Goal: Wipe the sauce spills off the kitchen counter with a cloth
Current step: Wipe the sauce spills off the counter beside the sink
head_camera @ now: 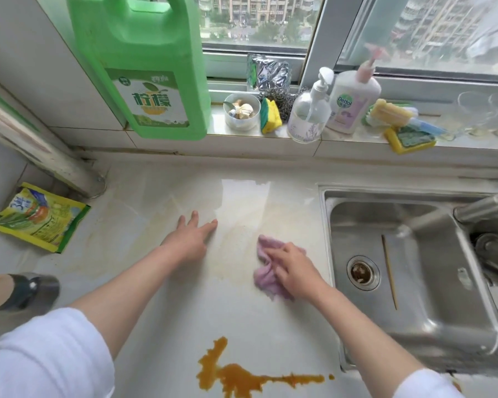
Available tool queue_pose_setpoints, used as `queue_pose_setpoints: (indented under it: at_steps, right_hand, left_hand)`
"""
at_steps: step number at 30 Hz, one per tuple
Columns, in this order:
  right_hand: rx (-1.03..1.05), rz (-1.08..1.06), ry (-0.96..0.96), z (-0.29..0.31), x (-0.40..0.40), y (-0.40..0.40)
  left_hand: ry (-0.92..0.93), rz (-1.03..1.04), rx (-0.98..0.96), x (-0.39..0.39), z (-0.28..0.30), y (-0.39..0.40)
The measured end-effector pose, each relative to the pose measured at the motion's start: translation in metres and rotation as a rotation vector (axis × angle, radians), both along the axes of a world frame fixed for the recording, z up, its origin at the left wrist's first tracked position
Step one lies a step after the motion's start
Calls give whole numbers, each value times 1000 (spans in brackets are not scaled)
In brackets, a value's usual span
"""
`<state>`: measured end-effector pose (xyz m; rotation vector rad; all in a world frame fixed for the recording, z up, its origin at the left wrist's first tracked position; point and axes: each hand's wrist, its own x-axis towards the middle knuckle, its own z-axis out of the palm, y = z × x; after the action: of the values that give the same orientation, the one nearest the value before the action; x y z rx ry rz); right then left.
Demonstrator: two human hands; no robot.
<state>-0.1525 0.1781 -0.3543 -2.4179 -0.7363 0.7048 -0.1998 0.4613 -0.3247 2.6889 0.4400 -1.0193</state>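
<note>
A crumpled lilac cloth (263, 271) lies on the pale counter (161, 317), just left of the sink. My right hand (292, 268) presses down on it, fingers curled over its top. My left hand (191, 235) rests flat on the counter to the left, fingers spread, holding nothing. A thick orange-brown sauce spill (239, 374) sits near the counter's front edge, between my forearms. A faint yellowish smear (236, 242) covers the counter between and beyond my hands.
A steel sink (408, 271) with a chopstick in it lies at the right, with a faucet (483, 208) above. A big green detergent jug (144, 67) stands at the back left. A yellow-green packet (38, 216) lies left. Soap bottles, sponges and a bowl line the windowsill.
</note>
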Motion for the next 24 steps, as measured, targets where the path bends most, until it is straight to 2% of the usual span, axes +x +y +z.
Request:
queue_pose_setpoints:
  at_steps: [2,3,7,8,10,13,14,15,20,22,24]
  right_hand:
    - [-26,151,-46,3,-9,-23]
    - [-44,96,-67,1,-1,-36]
    - [-140,-474,-191,-2,34,-42]
    - [-165,-505,-219,-1,30,-30]
    - [-165,-350,-236,0,-1,2]
    - [-73,91,-175,-5,-62,13]
    - [-54,179,-165,-5,-71,3]
    - [-33,170,-153,-5,-69,-10]
    - [-133,-527,-171,-6,-35,-46]
    - [-92,-538,-172,-8,-60,-13]
    - [-29,-352,-75,-11,-107,18]
  left_hand:
    - [-44,-1,7,-6,3,-1]
    - [-78,-5,18,-10,6,-2]
    - [-174,-85,127,-37,14,-5]
    - [-167,-94,142,-41,14,-4]
    - [-132,-99,160,-50,13,-1]
    - [-110,-112,163,-60,8,2]
    - [-107,-123,158,-64,6,3]
    - [-102,-134,152,-68,5,4]
    - [-93,-128,121,-113,6,11]
    - [-70,-113,108,-134,5,15]
    - [-45,-99,84,-146,2,16]
